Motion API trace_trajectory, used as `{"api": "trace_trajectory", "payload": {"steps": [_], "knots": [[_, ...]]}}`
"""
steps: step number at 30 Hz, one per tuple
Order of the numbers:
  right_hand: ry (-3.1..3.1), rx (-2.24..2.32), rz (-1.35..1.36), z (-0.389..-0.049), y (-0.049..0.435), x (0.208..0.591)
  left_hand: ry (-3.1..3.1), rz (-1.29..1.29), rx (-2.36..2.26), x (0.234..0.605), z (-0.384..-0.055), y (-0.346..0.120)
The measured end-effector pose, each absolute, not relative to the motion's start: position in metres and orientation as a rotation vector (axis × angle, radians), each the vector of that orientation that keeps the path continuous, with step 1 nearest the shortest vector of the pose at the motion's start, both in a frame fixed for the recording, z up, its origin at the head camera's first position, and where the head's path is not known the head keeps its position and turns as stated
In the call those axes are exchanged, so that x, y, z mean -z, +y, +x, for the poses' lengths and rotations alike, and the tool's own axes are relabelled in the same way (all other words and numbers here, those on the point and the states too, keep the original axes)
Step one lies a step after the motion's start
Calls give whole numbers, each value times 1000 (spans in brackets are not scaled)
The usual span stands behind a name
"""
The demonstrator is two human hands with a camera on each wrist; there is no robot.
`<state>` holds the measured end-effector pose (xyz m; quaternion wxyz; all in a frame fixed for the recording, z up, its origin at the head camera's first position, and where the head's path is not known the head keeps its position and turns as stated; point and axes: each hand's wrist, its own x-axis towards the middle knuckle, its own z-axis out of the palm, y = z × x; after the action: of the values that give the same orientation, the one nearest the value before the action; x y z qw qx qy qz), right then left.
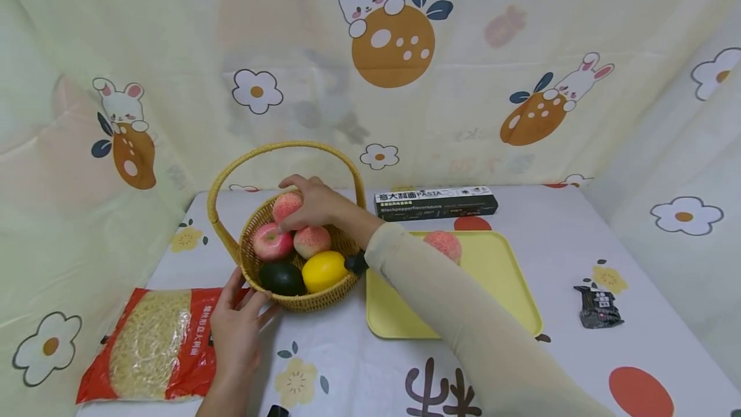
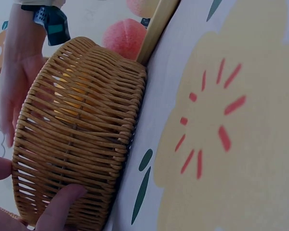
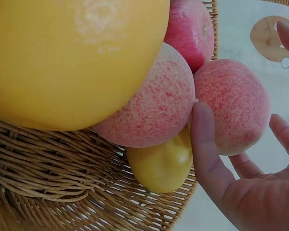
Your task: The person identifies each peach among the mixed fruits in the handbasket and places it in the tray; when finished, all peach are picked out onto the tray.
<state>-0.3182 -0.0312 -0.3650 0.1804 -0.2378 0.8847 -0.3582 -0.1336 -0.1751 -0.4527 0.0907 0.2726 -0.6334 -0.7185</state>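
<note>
My right hand [image 1: 315, 203] holds a pink peach [image 1: 285, 206] between thumb and fingers, over the back of a wicker basket [image 1: 301, 303]. In the right wrist view the held peach [image 3: 233, 106] sits beside a second peach [image 3: 156, 103]. Also in the basket are a red apple [image 1: 271, 242], a dark green avocado-like fruit [image 1: 282, 278] and a yellow lemon [image 1: 324, 270]. A smaller yellow fruit [image 3: 161, 166] shows low among them. My left hand [image 1: 237, 324] grips the basket's front left rim, its thumb [image 2: 62, 207] against the weave.
Right of the basket lies a yellow tray [image 1: 498, 288] with a peach [image 1: 444, 244], partly behind my right sleeve. A black pasta box [image 1: 437, 204] lies behind it, a small black packet [image 1: 599, 307] farther right. A red noodle bag [image 1: 150, 346] lies left. The basket's tall handle [image 1: 289, 145] arches above.
</note>
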Motion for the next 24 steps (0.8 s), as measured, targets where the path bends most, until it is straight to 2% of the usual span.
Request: {"api": "trace_trajectory", "payload": {"steps": [24], "knots": [[2476,973,-719,-325,-40,369,-1890,808,2114,451,-133,-174]]}}
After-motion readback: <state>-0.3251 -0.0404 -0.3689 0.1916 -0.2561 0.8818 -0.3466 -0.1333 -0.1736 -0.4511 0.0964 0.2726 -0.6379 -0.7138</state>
